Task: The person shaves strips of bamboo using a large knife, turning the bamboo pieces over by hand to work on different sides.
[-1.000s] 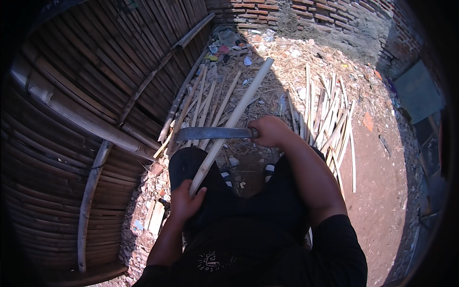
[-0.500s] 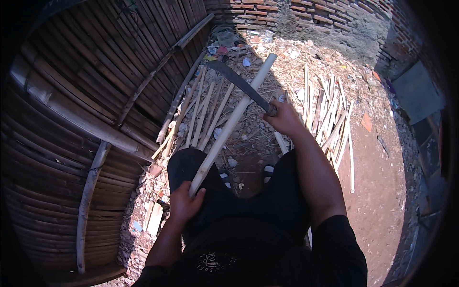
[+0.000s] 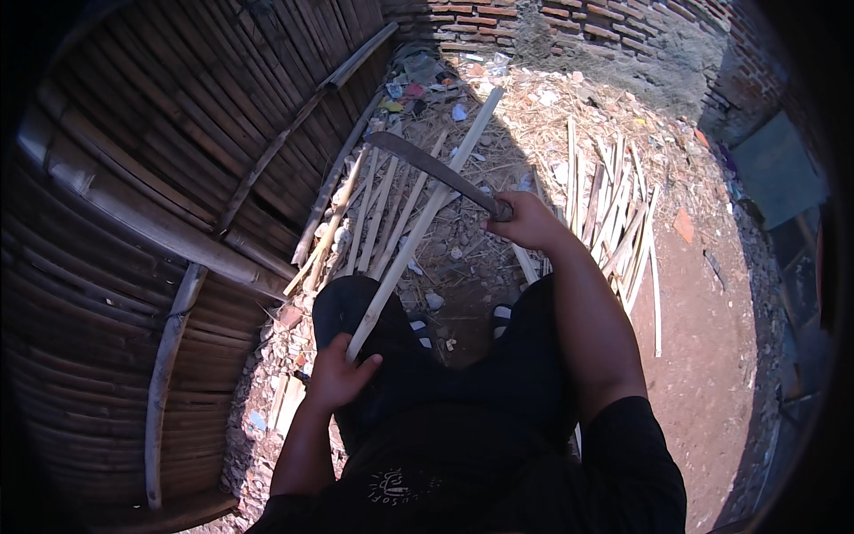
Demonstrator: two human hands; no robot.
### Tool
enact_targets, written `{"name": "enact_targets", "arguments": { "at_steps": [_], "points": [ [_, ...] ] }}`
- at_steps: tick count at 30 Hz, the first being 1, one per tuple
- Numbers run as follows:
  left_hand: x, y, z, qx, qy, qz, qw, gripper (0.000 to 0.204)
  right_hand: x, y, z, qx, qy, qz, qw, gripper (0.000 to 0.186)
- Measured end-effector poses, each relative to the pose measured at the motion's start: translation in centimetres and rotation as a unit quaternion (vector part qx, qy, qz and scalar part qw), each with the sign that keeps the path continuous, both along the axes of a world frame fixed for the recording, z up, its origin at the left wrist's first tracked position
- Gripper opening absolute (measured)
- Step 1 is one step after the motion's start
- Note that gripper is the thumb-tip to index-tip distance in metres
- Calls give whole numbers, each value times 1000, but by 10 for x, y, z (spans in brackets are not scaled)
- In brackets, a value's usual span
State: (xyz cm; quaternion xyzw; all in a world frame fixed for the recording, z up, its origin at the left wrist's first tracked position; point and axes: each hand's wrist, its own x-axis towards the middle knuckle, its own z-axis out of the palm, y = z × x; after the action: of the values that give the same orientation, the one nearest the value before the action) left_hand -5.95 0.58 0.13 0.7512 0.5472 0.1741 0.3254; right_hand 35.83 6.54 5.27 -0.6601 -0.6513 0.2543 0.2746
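Across my left thigh slants a long pale strip of split bamboo or wood (image 3: 416, 235), its far end raised over the littered ground. My left hand (image 3: 342, 372) is closed round its near end. The fingers of my right hand (image 3: 528, 221) wrap the short handle of a machete (image 3: 433, 166) with a dark, slightly curved blade. That blade crosses the strip in its upper half, tip pointing left; whether edge and strip touch, I cannot tell.
Several pale strips (image 3: 381, 212) lie left of my feet, beside a slatted bamboo wall (image 3: 133, 222). A larger heap of strips (image 3: 614, 222) lies to the right on bare earth. A brick wall (image 3: 605, 27) stands at the back, with straw and rubbish before it.
The strip has turned in my left hand and shows a narrower side. The machete's tip has dropped lower and shifted left, while its handle has hardly moved.
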Motion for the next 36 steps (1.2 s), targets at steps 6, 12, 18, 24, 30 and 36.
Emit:
{"name": "enact_targets", "arguments": {
  "at_steps": [6, 12, 18, 24, 30, 36],
  "points": [
    [0, 3, 10, -53, -31, -20, 998, 33, -13, -5, -6, 35, -52, 61, 996, 34],
    [-10, 17, 7, -87, -83, 0, 993, 30, -37, -11, 2, 21, -175, 116, 978, 29],
    [-24, 121, 17, 32, -64, 62, 996, 33, 34, -24, 31, 61, -32, -140, 988, 37],
    [-21, 201, 35, 215, 131, 12, 968, 56, 130, -109, -48, 85, 54, -335, 937, 40],
    [17, 164, -4, 75, 51, 34, 995, 40, 180, -212, -216, -83, 35, -468, 879, 45],
    [10, 158, -50, 39, -101, 98, 989, 27, 158, -242, -356, -181, 73, -510, 838, 71]
  ]
}}
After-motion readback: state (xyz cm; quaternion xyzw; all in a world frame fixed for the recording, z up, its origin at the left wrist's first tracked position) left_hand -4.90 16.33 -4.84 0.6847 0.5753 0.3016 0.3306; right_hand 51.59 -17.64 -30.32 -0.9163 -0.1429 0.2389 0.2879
